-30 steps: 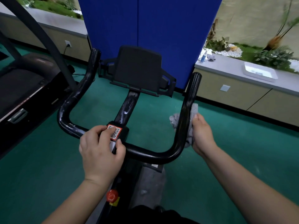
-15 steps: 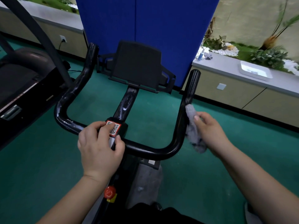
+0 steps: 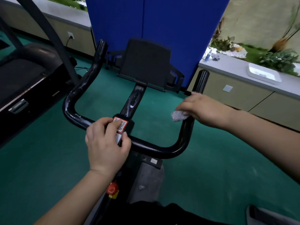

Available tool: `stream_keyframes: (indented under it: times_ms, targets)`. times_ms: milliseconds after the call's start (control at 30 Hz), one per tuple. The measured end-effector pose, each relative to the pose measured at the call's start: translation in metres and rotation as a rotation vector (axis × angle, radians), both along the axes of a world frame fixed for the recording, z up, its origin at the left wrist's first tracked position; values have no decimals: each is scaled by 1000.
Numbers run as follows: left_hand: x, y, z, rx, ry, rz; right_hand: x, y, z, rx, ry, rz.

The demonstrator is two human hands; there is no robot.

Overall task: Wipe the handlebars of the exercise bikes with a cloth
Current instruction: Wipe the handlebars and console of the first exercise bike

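Note:
A black U-shaped handlebar [image 3: 155, 147] of an exercise bike fills the middle of the view, with whitish smears on its left arm [image 3: 84, 82] and on the centre stem. My left hand [image 3: 107, 143] grips the crossbar beside the red-framed QR sticker [image 3: 121, 125]. My right hand [image 3: 201, 108] lies over the right upright of the bar, pressing a small grey cloth [image 3: 179, 116] against it. Most of the cloth is hidden under the palm. A black tablet holder [image 3: 145, 62] stands above the stem.
A treadmill [image 3: 24, 82] stands close on the left. A blue partition [image 3: 155, 18] rises behind the bike. To the right runs a low cabinet with a grey top [image 3: 233, 65], a white tray [image 3: 263, 73] and plants. A red knob [image 3: 112, 188] sits on the frame below. Green floor all around.
My right hand has moved from the outer side of the right upright to on top of it, wrapping the cloth over the bar higher up. My left hand stays on the crossbar.

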State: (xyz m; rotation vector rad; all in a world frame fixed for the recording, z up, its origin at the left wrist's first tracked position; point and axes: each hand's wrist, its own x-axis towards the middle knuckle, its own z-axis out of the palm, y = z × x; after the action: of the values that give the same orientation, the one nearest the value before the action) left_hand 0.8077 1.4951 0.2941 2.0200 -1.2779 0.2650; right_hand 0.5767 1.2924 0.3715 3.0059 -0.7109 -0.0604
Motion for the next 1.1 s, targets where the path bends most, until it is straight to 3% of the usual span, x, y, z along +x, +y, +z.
stream_keyframes:
  times_ms: [133, 233, 500, 600, 767, 867, 967, 1100]
  targets:
    - [0, -1, 0, -5, -8, 4, 19, 55, -9, 281, 12, 104]
    - [1, -1, 0, -10, -23, -4, 24, 65, -8, 342, 80, 154]
    - [0, 0, 0, -2, -7, -12, 23, 31, -7, 57, 176, 95]
    - [2, 2, 0, 3, -5, -38, 29, 69, -10, 192, 156, 67]
    - [6, 6, -2, 34, -14, -86, 56, 96, -16, 418, 127, -186]
    - [7, 5, -1, 33, -7, -81, 93, 102, -24, 677, -87, -330]
    - [8, 4, -2, 27, -23, -83, 105, 109, -29, 753, -210, -392]
    - [5, 3, -3, 8, -36, -85, 76, 105, -12, 634, 53, -318]
